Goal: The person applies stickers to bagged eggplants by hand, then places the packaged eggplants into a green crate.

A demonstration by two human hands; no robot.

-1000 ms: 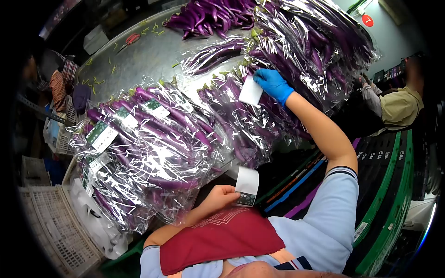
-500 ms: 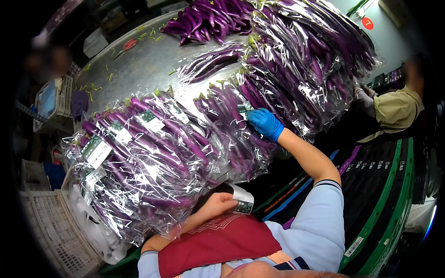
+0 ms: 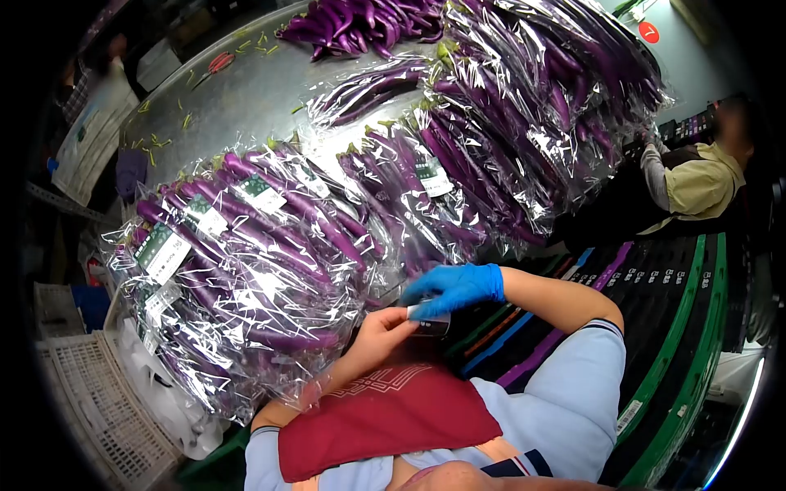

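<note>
Gripping, with the bare fingers of the left hand [image 3: 382, 334], a white and dark-green strip of printed paper labels [image 3: 417, 313], kept just in front of a dark red cloth apron [image 3: 393, 417]. Holding the right hand [image 3: 463, 288], in a thin blue glove, at that same strip, with the thumb over or against the white end; can't tell whether closed on the paper, given blurred fingertips overlapping it.

Moving on from the far left: can see an off-white lattice-sided plastic crate [image 3: 106, 401], then a heap of clear plastic bags of long purple eggplants [image 3: 254, 270], bearing green-and-white labels [image 3: 164, 254] in several places. Behind those, on the grey metal tabletop [image 3: 213, 114], can see red-handled scissors [image 3: 219, 62] and small green trimmings, then loose unbagged purple eggplants [image 3: 360, 24] at the back.

In the middle, have just taken the gloved fingers off a clear bag of eggplants [image 3: 438, 214], leaving a green-and-white label [image 3: 434, 176] lying on its plastic. Would judge that bag labelled, and the work back at the strip.

Farther right, can see a large pile of clear bags of eggplants [image 3: 548, 106], with no label to make out; beyond it, a co-worker in a pale yellow top [image 3: 700, 184], above dark crates with green edges [image 3: 655, 311].
</note>
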